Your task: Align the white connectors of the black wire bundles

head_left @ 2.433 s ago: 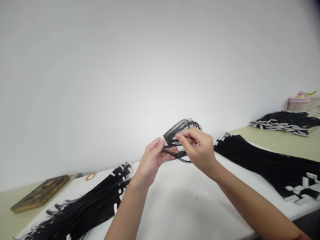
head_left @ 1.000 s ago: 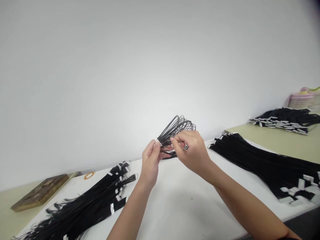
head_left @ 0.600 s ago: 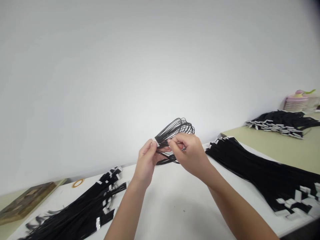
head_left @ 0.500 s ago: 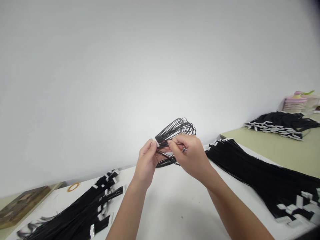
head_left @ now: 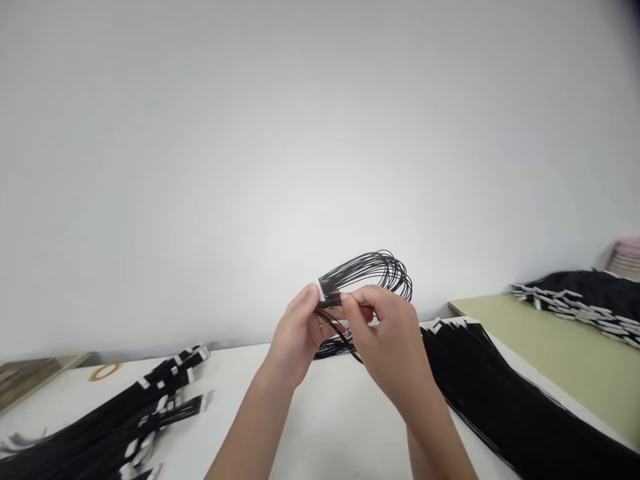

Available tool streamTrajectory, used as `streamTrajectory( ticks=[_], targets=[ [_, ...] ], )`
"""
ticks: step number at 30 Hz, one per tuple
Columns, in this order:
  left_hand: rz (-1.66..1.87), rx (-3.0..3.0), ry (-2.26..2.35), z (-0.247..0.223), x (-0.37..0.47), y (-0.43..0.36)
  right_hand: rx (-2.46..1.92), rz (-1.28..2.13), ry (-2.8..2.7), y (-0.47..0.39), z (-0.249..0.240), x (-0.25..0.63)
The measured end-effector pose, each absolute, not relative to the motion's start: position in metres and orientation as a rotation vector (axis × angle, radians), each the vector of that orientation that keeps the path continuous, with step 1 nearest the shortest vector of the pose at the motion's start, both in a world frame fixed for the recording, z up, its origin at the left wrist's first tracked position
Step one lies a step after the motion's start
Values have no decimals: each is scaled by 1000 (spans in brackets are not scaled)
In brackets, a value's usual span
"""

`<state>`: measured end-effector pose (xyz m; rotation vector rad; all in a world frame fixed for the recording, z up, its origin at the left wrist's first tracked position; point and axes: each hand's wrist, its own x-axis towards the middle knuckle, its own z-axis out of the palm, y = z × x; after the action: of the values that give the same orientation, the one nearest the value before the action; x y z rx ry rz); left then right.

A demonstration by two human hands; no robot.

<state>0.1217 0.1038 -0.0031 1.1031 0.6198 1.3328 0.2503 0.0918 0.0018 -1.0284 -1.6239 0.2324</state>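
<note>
My left hand [head_left: 299, 333] is closed on a bundle of thin black wires [head_left: 383, 270], thumb pressed by the white connector [head_left: 321, 289] at its end. From there the wires loop up and round to the right behind my other hand. My right hand [head_left: 385, 333] pinches a short black section of the bundle, just right of the connector, between thumb and forefinger. Some strands cross below between both hands. Part of the loop is hidden behind my right fingers.
On the white table [head_left: 330, 420], black wire harnesses [head_left: 125, 420] with white connectors lie at left, near an orange ring [head_left: 105, 371]. A wide black wire bundle [head_left: 505, 393] lies at right. More wires [head_left: 590, 293] rest on the greenish table [head_left: 550, 337]. A brown board [head_left: 25, 380] sits far left.
The view has turned, so the surroundings sit lower on the right. Both hands still hold the wire bundle close together; the pinching right hand has shifted slightly along it.
</note>
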Motion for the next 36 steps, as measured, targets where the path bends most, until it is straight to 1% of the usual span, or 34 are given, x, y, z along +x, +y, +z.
streamTrajectory(
  ticks=[9, 14, 22, 28, 32, 36],
  targets=[
    [1356, 1107, 800, -19, 121, 120, -1065, 347, -1616, 129, -14, 250],
    [1413, 1035, 833, -28, 122, 125, -943, 486, -1702, 146, -24, 246],
    [1466, 968, 851, -39, 127, 127, -827, 562, -1717, 161, -37, 243],
    [1442, 957, 873, -39, 127, 128, -822, 591, -1767, 164, -42, 241],
    [1368, 1068, 918, -32, 123, 129, -861, 601, -1741, 159, -38, 247],
    [1354, 1250, 1079, -26, 108, 124, -789, 481, -1740, 154, -31, 257]
  ],
)
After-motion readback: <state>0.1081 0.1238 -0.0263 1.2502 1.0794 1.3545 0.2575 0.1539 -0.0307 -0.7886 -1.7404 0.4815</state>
